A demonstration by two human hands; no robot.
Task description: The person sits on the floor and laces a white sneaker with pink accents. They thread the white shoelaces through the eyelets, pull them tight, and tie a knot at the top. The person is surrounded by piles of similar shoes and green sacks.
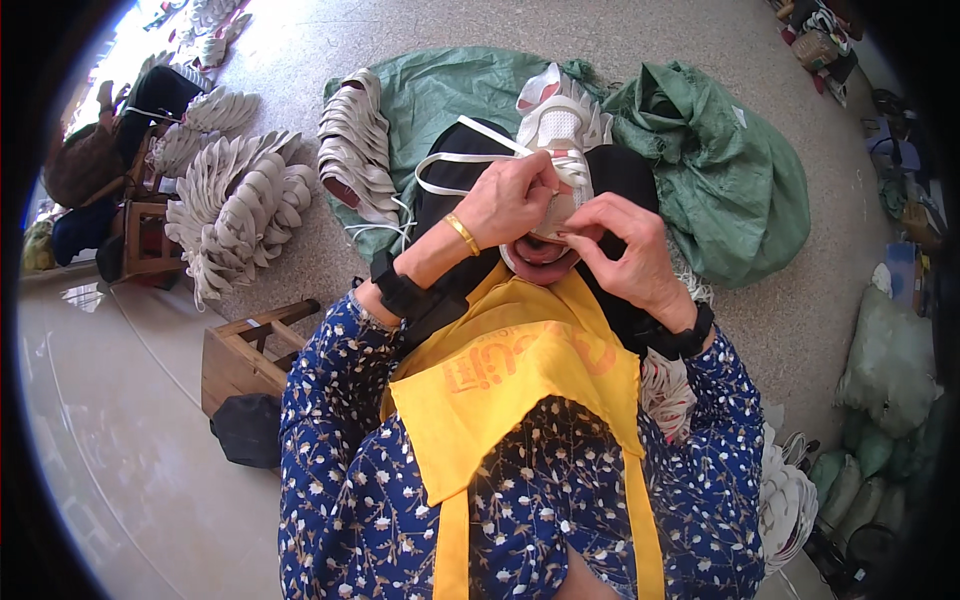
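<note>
White synthetic material and pink lining make up the low shoe upper with a laced front (574,172), which sits between the person's black-trousered knees, its opening turned toward the body. The bare left hand (508,202), with a thin gold bracelet (463,235) at the wrist, has its grip closed on the shoe upper by the lacing; whether lace or edge lies between the fingertips is too small to tell. A flat white lace (470,157) loops out to the left of that hand, over the dark knee. The bare right hand (628,255) has thumb and forefinger pinched on the shoe upper just above its opening, the other fingers curled.

A bright yellow cloth apron (520,390) covers the lap. Beyond the knees, a flattened green woven sheet (440,85) lies on the speckled grey floor (660,32), bearing at its left a tight stack of pale shoe uppers (355,145). At the right, a bunched green woven sack (735,190) rests. Left of the person stands a brown wooden stool (235,365).
</note>
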